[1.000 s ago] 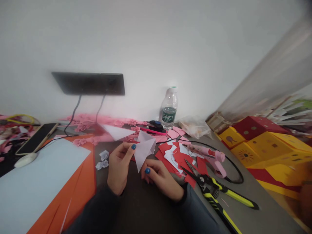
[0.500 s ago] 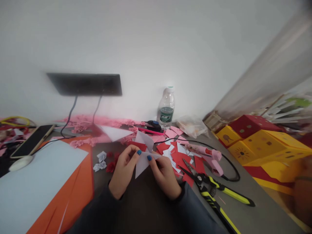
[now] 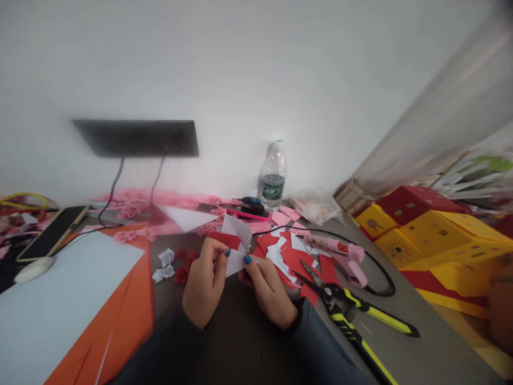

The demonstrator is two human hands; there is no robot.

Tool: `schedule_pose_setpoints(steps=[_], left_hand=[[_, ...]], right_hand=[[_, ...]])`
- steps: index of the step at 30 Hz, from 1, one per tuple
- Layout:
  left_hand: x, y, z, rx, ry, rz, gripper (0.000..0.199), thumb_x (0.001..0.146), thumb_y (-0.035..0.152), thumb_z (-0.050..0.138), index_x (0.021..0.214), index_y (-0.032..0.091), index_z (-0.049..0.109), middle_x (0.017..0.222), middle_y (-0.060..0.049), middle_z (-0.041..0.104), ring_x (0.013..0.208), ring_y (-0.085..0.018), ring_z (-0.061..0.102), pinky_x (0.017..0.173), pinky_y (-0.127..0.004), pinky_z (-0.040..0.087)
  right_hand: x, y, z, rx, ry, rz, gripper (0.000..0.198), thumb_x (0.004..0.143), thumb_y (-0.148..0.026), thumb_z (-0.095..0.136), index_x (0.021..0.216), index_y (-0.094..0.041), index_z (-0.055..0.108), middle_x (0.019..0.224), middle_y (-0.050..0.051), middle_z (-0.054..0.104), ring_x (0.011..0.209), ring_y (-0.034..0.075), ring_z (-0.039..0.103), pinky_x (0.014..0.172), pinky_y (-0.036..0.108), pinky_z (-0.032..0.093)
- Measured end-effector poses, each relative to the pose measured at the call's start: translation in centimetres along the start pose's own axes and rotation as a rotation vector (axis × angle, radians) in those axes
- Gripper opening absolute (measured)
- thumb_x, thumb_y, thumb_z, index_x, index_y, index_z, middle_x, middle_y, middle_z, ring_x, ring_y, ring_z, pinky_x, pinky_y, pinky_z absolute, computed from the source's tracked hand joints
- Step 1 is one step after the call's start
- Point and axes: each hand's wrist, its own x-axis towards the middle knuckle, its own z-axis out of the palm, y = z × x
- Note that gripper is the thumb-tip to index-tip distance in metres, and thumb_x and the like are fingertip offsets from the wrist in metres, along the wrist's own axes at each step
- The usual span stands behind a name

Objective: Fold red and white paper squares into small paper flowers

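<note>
Between my two hands is a small piece of white paper [image 3: 235,263], held above the front of the table. My left hand [image 3: 205,280] pinches its left side between thumb and fingers. On the opposite side, my right hand [image 3: 267,291] grips the paper with thumb and fingertips; part of it is hidden behind the fingers. Just beyond lie another white sheet [image 3: 239,229] and a red paper piece [image 3: 224,241]. White paper flowers [image 3: 164,266] and red paper flowers [image 3: 184,267] rest left of my left hand.
Right of my hands are red and white paper cutouts [image 3: 292,259], a pink glue gun [image 3: 340,256] with a black cord and yellow-black pliers [image 3: 340,305]. A water bottle [image 3: 274,179] stands at the wall. Large white sheets [image 3: 72,299], a phone [image 3: 54,232] and yellow boxes [image 3: 441,238] flank the workspace.
The paper's lower point, which hung below my fingers, has gone, and less of the sheet shows. My right fingers have curled in beneath it. Both hands stay close together.
</note>
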Motion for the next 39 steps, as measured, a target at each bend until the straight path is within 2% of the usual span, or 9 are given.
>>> schedule_pose_setpoints(steps=[5, 12, 18, 21, 26, 31, 33, 36, 39], left_hand=[[0.0, 0.1, 0.1, -0.009, 0.0, -0.015, 0.006, 0.095, 0.024, 0.042, 0.091, 0.022, 0.047, 0.07, 0.003, 0.058, 0.057, -0.014, 0.059, 0.053, -0.022, 0.042], [0.1, 0.1, -0.1, -0.097, -0.076, -0.117, 0.009, 0.095, 0.029, 0.042, 0.091, 0.022, 0.047, 0.065, 0.005, 0.055, 0.049, -0.012, 0.054, 0.048, -0.022, 0.039], [0.7, 0.1, -0.3, -0.393, -0.126, -0.254, 0.022, 0.087, 0.037, 0.059, 0.101, 0.021, 0.051, 0.06, 0.007, 0.054, 0.051, -0.011, 0.052, 0.05, -0.02, 0.042], [1.2, 0.1, -0.6, -0.451, -0.269, -0.298, 0.023, 0.079, 0.036, 0.068, 0.091, 0.017, 0.062, 0.069, 0.001, 0.062, 0.059, -0.012, 0.054, 0.054, -0.021, 0.043], [1.6, 0.2, -1.1, -0.443, -0.494, -0.356, 0.02, 0.077, 0.032, 0.069, 0.082, 0.013, 0.072, 0.064, -0.001, 0.062, 0.056, -0.012, 0.052, 0.052, -0.023, 0.04], [1.6, 0.2, -1.2, -0.483, -0.483, -0.368, 0.02, 0.079, 0.03, 0.066, 0.089, 0.013, 0.07, 0.072, -0.002, 0.063, 0.057, -0.011, 0.05, 0.052, -0.022, 0.04], [1.6, 0.1, -1.3, -0.514, -0.482, -0.382, 0.017, 0.079, 0.03, 0.066, 0.08, 0.014, 0.064, 0.068, 0.001, 0.058, 0.054, -0.009, 0.047, 0.05, -0.021, 0.037], [1.8, -0.4, -1.5, -0.557, -0.434, -0.383, 0.026, 0.081, 0.03, 0.065, 0.064, 0.017, 0.05, 0.057, 0.006, 0.045, 0.05, -0.007, 0.041, 0.048, -0.019, 0.034], [1.9, -0.7, -1.7, -0.639, -0.32, -0.386, 0.029, 0.085, 0.033, 0.061, 0.065, 0.019, 0.045, 0.057, 0.007, 0.041, 0.051, -0.008, 0.038, 0.049, -0.019, 0.034]], right_hand=[[0.0, -0.1, 0.3, 0.084, 0.057, 0.052, 0.054, 0.099, -0.052, 0.034, 0.061, -0.018, 0.049, 0.055, -0.003, 0.04, 0.051, 0.01, 0.037, 0.049, 0.024, 0.029], [0.1, 0.0, 0.2, -0.012, 0.004, -0.063, 0.051, 0.098, -0.05, 0.039, 0.06, -0.018, 0.048, 0.056, -0.003, 0.042, 0.052, 0.01, 0.038, 0.05, 0.025, 0.029], [0.4, -0.1, -0.2, -0.064, 0.111, -0.083, 0.049, 0.098, -0.048, 0.04, 0.059, -0.019, 0.045, 0.054, -0.004, 0.04, 0.05, 0.01, 0.035, 0.049, 0.024, 0.03], [0.5, -0.1, -0.7, -0.084, 0.149, -0.098, 0.05, 0.097, -0.048, 0.042, 0.057, -0.019, 0.045, 0.054, -0.003, 0.042, 0.051, 0.011, 0.037, 0.05, 0.024, 0.032], [0.6, -0.4, -1.4, -0.119, 0.171, -0.124, 0.049, 0.097, -0.047, 0.042, 0.057, -0.019, 0.048, 0.053, -0.002, 0.045, 0.049, 0.011, 0.04, 0.049, 0.025, 0.031], [0.8, -0.5, -1.2, -0.12, 0.217, -0.118, 0.053, 0.096, -0.052, 0.043, 0.055, -0.019, 0.048, 0.052, -0.002, 0.043, 0.048, 0.011, 0.038, 0.047, 0.025, 0.03], [1.0, 0.1, -1.5, -0.092, 0.279, -0.091, 0.054, 0.092, -0.058, 0.047, 0.054, -0.019, 0.048, 0.05, -0.003, 0.04, 0.047, 0.011, 0.036, 0.046, 0.025, 0.03], [1.5, 1.2, -2.6, 0.06, 0.562, -0.05, 0.056, 0.089, -0.063, 0.049, 0.053, -0.021, 0.043, 0.047, -0.006, 0.034, 0.043, 0.009, 0.03, 0.043, 0.025, 0.028], [1.8, 1.7, -3.7, 0.119, 0.649, -0.048, 0.054, 0.089, -0.061, 0.052, 0.054, -0.021, 0.043, 0.047, -0.006, 0.034, 0.043, 0.009, 0.031, 0.044, 0.025, 0.03]])
